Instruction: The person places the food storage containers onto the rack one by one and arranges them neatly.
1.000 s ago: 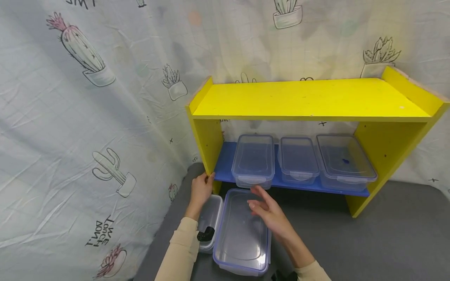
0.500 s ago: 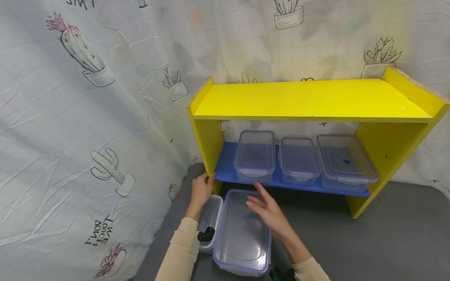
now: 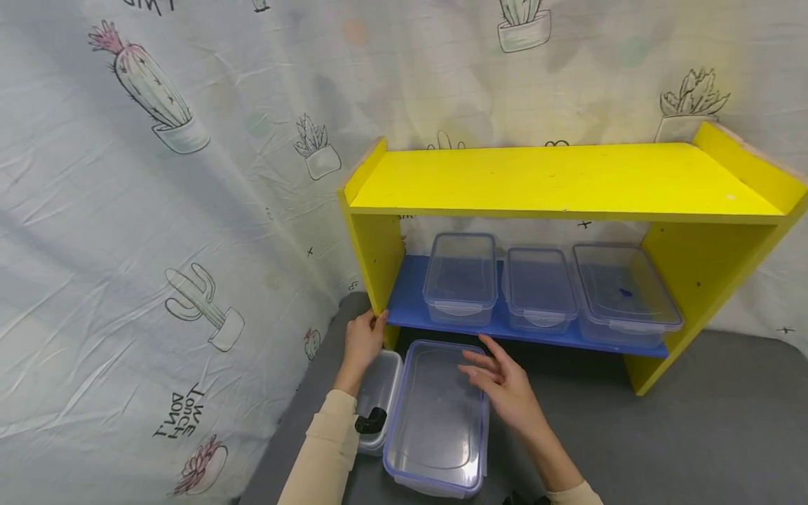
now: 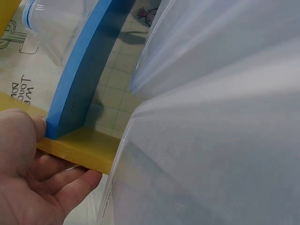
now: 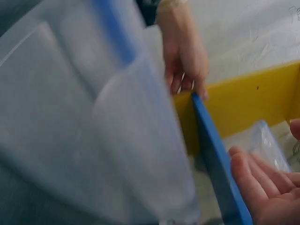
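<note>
At the near edge, two beige sleeves extend forward; a black device sits at the left wrist. A large lidded container lies flat on the dark grey surface, between the forearms. A smaller container is just beside it on the left, partly covered by the left forearm.

The right hand is held over the far right corner of the large container, near the shelf front. Its fingers are spread and loosely bent, gripping nothing; contact with the lid cannot be determined. The left hand grips the front edge of the yellow shelf unit at its left side panel, beside the blue shelf. The left wrist view shows the thumb on one side and the fingers curled round the other.

On the blue shelf stand three upright clear containers: left container, middle container, right container. Bare shelf separates the left container from the left panel. Behind the unit hangs a cactus-print cloth.
</note>
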`<state>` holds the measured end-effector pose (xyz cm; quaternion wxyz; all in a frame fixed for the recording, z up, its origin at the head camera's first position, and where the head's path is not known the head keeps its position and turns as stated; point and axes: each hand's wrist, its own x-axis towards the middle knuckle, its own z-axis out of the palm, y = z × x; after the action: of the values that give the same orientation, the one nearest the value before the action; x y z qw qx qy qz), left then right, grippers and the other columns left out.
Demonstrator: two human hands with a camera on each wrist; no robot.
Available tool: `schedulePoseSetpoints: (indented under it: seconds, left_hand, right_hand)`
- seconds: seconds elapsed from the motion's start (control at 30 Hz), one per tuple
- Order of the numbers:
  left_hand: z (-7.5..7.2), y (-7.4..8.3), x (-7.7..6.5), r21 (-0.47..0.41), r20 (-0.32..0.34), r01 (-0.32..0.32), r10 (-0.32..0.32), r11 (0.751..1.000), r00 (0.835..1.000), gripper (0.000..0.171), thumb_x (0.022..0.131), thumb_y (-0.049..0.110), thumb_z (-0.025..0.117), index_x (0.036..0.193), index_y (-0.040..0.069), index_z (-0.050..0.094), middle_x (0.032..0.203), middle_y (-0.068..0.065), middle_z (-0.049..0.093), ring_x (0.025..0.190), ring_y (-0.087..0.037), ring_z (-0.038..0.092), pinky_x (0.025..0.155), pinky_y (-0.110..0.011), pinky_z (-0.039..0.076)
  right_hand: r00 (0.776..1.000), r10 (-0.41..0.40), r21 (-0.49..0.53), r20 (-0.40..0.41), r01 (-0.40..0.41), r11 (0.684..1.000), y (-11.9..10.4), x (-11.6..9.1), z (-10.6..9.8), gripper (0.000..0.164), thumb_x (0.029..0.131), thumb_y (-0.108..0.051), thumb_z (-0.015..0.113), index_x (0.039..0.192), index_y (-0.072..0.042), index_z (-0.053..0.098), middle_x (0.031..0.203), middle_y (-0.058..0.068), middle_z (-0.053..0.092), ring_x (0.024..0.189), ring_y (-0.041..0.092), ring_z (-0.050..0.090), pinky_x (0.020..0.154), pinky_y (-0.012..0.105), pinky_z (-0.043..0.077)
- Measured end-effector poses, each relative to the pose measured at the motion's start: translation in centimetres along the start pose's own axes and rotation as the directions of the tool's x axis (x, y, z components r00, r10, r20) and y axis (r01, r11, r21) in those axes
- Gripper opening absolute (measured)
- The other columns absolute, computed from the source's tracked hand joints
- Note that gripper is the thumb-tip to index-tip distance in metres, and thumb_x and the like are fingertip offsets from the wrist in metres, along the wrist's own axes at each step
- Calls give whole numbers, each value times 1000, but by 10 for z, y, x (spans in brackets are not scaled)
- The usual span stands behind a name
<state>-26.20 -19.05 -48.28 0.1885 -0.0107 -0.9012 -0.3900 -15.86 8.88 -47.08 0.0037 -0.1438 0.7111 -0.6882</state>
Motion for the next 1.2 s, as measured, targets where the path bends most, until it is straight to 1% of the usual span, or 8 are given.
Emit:
schedulePoseSetpoints:
  seconds: [0.13,0.27,0.5,0.73,0.83,1.0,1.07,1.2]
  left_hand:
    - [-1,0,0,-9,-6,6,-6,1000,1000,34,99,28,57,74,6,60,55,-3,50,45,-13,42,44,-26,33]
    - [-3,-2,-1,-14,-4,14,-14,1000,1000,33,99,29,56,76,5,61,56,-4,52,46,-13,43,45,-26,34]
    - [-5,-5,-2,6,-16,28,-28,1000,999,31,99,28,58,78,6,62,57,-4,54,48,-13,46,47,-26,37]
    - [-2,-6,0,18,-7,27,-27,999,1000,31,99,29,57,79,7,63,59,-5,57,49,-13,47,48,-26,38]
    - [-1,-5,1,15,-8,22,-22,1000,1000,31,99,29,56,78,7,62,58,-5,56,49,-14,47,48,-26,38]
    - [0,-3,1,20,-13,9,-9,1000,1000,31,99,28,57,78,6,63,59,-5,55,50,-14,47,48,-26,38]
    - [1,-2,1,21,-9,8,-7,1000,1000,31,99,28,57,79,6,63,59,-5,56,51,-14,47,48,-26,38]
    - [2,1,1,20,-5,2,-1,1000,1000,31,99,28,57,79,5,63,59,-6,56,51,-15,47,49,-27,37]
  right_hand:
    - [984,-93,-120,-153,75,990,6,-11,-19,35,95,-8,61,129,-1,54,110,24,69,85,7,72,72,28,58]
    - [938,-113,-221,-328,40,974,13,-20,-43,20,94,-9,63,113,-3,65,97,16,74,77,3,70,65,24,56]
    - [847,-89,-309,-523,-91,947,23,-34,-84,13,93,-8,64,105,-7,69,87,-7,75,72,-1,68,62,18,53]
    - [744,-55,-269,-666,-170,948,27,-41,-108,9,94,-8,63,100,-6,69,78,-25,68,70,-5,66,61,12,49]
    - [679,-89,-243,-729,-136,960,29,-43,-115,10,93,-6,63,99,0,68,76,-28,66,68,-8,64,60,9,48]
    - [558,-188,-274,-808,-73,959,30,-46,-130,13,92,-4,63,101,5,67,76,-32,63,68,-11,61,61,6,43]
    - [494,-202,-282,-846,-92,955,29,-48,-138,12,92,-6,63,100,2,69,79,-33,62,72,-12,59,62,5,42]
    - [358,-143,-198,-923,-122,973,26,-50,-155,15,91,-8,63,104,-11,70,92,-28,56,87,-9,55,72,8,40]
